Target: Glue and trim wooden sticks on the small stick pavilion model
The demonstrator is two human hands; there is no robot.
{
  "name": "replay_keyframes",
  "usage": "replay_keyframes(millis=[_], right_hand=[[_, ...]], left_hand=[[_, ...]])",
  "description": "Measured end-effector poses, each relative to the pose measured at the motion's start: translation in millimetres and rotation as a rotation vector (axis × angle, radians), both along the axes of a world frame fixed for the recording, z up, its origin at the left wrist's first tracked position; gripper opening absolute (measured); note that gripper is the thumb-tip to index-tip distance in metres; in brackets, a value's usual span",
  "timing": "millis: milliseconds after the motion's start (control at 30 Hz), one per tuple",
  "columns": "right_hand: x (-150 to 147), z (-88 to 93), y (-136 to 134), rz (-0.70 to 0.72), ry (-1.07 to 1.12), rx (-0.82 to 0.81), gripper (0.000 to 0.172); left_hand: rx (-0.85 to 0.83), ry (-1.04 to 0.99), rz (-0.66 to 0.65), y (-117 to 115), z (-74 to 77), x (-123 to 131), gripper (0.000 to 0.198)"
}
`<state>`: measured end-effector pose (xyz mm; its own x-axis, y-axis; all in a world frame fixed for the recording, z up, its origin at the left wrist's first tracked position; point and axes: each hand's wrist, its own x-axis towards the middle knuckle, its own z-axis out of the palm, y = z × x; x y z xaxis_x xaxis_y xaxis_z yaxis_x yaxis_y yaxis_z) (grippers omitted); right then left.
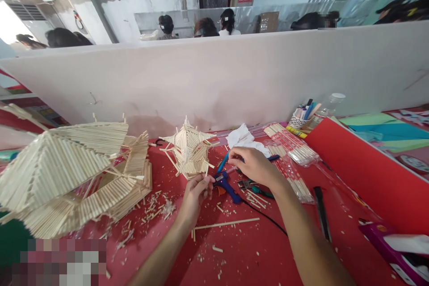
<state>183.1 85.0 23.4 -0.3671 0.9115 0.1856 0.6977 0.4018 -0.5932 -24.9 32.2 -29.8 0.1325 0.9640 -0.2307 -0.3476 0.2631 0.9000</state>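
Note:
My left hand (196, 190) is closed, thumb and finger pinched on a short wooden stick (207, 171) at the front of a small pavilion model (187, 145) made of pale sticks. My right hand (250, 165) hovers to the right with its fingers curled together; whatever they hold, if anything, is too small to make out. Between the hands lies a blue glue gun (229, 187) with a black cable. Beneath my right hand, cutting pliers (248, 184) with dark green handles rest on the red table (241, 250). A blue pen-like rod (223, 161) sits close to its fingertips.
A larger stick-built pavilion (67, 165) fills the left. Packs of sticks (291, 143), white tissue (241, 135), a pen cup (299, 120) and a red board (368, 174) stand right. Stick scraps (157, 205) litter the table. A white partition (208, 80) closes the back; people sit beyond.

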Motion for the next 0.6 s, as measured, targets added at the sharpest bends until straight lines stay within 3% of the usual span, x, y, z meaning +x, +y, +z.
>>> replay_keyframes(millis=[200,433,600], right_hand=[[7,-7.4,4,-0.060,-0.160,0.031,0.027],[7,-10.8,10,-0.186,-0.129,0.004,0.019],[7,-19.3,14,-0.187,-0.163,0.008,0.018]], left_hand=[[-0.013,0.054,-0.122,-1,-4.4,-1,0.033],[-0.012,0.124,-0.247,-3,-3.7,0,0.026],[-0.015,0.161,-0.289,-3,-5.9,0,0.025]])
